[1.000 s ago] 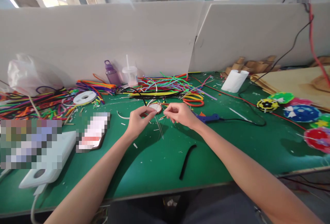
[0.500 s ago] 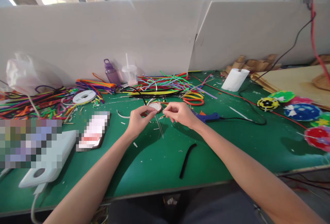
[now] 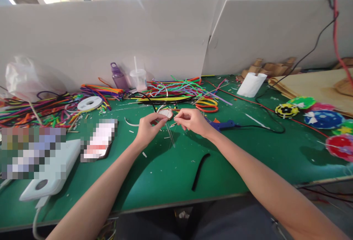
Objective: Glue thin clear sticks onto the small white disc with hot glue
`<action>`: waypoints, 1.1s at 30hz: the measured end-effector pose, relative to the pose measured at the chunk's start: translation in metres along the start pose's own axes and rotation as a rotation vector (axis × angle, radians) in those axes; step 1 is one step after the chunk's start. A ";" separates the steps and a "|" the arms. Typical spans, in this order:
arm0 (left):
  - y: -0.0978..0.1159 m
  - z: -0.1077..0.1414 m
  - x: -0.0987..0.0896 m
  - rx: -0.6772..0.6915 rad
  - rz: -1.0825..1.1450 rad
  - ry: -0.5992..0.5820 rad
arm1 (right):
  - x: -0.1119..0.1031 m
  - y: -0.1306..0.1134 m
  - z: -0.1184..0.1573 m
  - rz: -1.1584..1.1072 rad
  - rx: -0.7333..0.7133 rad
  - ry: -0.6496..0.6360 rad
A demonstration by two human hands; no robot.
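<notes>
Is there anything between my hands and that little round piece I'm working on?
Nothing visible. The left hand and right hand both meet at the small round piece, fingertips touching or nearly touching it.

Bare green worktop (image 3: pixel 165 181) lay open along the near edge, broken only by a black pipe cleaner (image 3: pixel 200 171). A phone (image 3: pixel 98 140) and white box (image 3: pixel 52 170) blocked the near-left corner, tangled pipe cleaners (image 3: pixel 176 89) crowded the far edge, and a glue gun (image 3: pixel 222 124) lay just right of the centre.
</notes>
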State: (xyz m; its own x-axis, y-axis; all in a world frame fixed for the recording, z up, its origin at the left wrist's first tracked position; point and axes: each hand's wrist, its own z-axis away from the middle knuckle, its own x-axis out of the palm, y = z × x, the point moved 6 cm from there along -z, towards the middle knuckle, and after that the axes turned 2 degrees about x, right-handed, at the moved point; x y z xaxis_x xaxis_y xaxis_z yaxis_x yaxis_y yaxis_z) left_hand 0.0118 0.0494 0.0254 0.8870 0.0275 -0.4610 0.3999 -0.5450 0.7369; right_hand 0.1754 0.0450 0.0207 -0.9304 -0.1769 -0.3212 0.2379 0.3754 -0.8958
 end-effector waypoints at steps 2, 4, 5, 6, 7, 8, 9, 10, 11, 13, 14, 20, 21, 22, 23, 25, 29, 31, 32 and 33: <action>0.000 0.000 0.000 0.003 -0.002 0.003 | 0.000 0.001 0.000 0.006 0.001 -0.001; 0.001 0.000 0.000 0.004 0.000 0.006 | -0.001 0.001 0.000 0.009 -0.004 -0.003; 0.001 0.000 0.000 0.004 0.001 0.007 | -0.001 0.001 0.000 0.009 -0.009 -0.002; 0.001 0.000 0.000 0.003 0.003 0.008 | -0.001 0.001 0.000 0.009 -0.015 -0.001; 0.001 0.000 -0.001 0.002 0.006 0.010 | -0.002 0.000 0.000 0.007 -0.021 0.001; 0.001 0.000 -0.001 0.000 0.009 0.009 | -0.002 0.000 0.000 0.005 -0.025 0.001; 0.001 0.001 -0.001 -0.003 0.011 0.009 | -0.002 -0.001 0.000 0.002 -0.026 0.001; 0.001 0.001 0.000 -0.006 0.013 0.008 | -0.002 -0.001 -0.001 -0.001 -0.025 0.000; 0.001 0.001 0.000 -0.010 0.015 0.007 | -0.002 -0.001 -0.001 -0.003 -0.022 0.001; 0.002 0.001 0.000 -0.015 0.016 0.005 | -0.002 -0.001 -0.001 -0.004 -0.012 0.003; 0.002 0.001 0.000 -0.015 0.017 0.004 | -0.002 0.000 -0.001 -0.005 -0.010 0.005; 0.001 0.001 0.000 -0.016 0.028 0.001 | -0.001 0.002 -0.001 -0.017 -0.024 -0.005; 0.001 0.001 0.001 -0.020 0.029 -0.001 | -0.001 0.002 -0.001 -0.015 -0.030 -0.007; 0.000 0.001 0.001 -0.023 0.029 -0.004 | -0.001 0.002 -0.001 -0.013 -0.037 -0.007; 0.000 0.001 0.001 -0.027 0.027 -0.006 | -0.001 0.002 -0.001 -0.010 -0.045 -0.002; 0.000 0.001 0.001 -0.031 0.021 -0.008 | -0.001 0.001 -0.001 -0.003 -0.051 0.007; 0.000 0.001 0.001 -0.043 0.024 0.000 | -0.002 0.000 -0.002 0.015 -0.036 0.025; -0.001 0.001 0.001 -0.048 0.033 0.001 | -0.003 0.000 -0.002 0.024 -0.036 0.035; -0.001 0.002 0.001 -0.049 0.037 0.001 | -0.003 0.000 -0.002 0.029 -0.038 0.038; -0.001 0.002 0.001 -0.050 0.041 0.000 | -0.003 0.000 -0.002 0.034 -0.039 0.041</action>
State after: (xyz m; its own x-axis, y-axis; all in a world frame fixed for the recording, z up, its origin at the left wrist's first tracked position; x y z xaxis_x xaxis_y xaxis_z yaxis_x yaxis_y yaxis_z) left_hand 0.0122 0.0486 0.0232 0.9030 0.0058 -0.4296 0.3740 -0.5027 0.7793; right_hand 0.1776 0.0477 0.0220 -0.9328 -0.1264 -0.3374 0.2589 0.4160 -0.8717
